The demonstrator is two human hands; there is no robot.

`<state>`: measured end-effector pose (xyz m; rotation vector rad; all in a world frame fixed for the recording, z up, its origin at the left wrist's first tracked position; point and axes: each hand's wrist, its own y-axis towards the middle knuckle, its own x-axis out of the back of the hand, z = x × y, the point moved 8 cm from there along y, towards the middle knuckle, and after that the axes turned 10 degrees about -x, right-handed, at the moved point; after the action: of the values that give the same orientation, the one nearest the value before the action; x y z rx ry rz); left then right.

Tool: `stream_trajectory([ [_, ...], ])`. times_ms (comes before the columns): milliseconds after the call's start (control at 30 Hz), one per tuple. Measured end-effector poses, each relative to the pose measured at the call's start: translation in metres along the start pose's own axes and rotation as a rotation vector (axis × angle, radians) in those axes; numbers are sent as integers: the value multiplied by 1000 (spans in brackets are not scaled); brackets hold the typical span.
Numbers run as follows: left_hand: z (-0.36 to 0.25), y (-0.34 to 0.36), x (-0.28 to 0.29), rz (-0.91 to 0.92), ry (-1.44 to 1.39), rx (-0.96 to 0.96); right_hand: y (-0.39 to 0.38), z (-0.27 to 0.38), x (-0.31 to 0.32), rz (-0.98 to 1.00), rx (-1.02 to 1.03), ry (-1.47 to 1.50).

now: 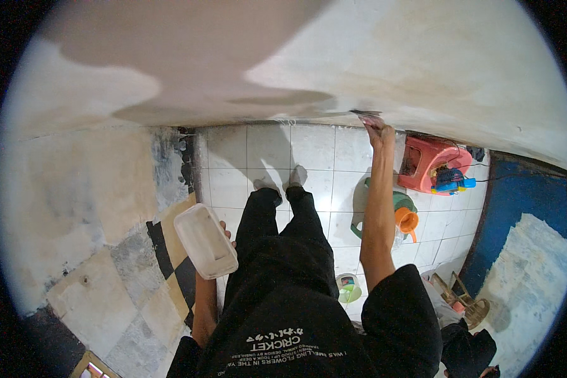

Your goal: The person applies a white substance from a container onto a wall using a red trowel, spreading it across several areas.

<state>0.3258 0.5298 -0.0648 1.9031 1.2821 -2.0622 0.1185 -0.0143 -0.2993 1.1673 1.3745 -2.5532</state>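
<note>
My left hand [227, 232] is closed round the side of a white rectangular plastic tub [206, 240]. The tub is tilted, its inside smeared with pale paste; part of the hand is behind it. My right arm reaches forward to the wall [435, 69]. There my right hand [379, 132] grips a thin, dark, flat-bladed putty knife [366, 114], its blade lying against the plaster. Its handle is hidden in my fingers.
Right of my arm stand a red plastic stool [416, 165] with a blue tool [450, 181] on it, a green stool [403, 201] and an orange jug [407, 220]. A green-white bowl [349, 288] sits on the tiled floor [312, 146]. A patchy wall [94, 208] runs along my left.
</note>
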Motion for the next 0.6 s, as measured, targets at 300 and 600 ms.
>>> stream_trajectory([
  [300, 12, 8, -7, 20, -49, 79, 2, -10, 4, -124, 16, -202],
  [600, 10, 1, -2, 27, -23, 11, -10, -49, 33, -52, -51, -277],
])
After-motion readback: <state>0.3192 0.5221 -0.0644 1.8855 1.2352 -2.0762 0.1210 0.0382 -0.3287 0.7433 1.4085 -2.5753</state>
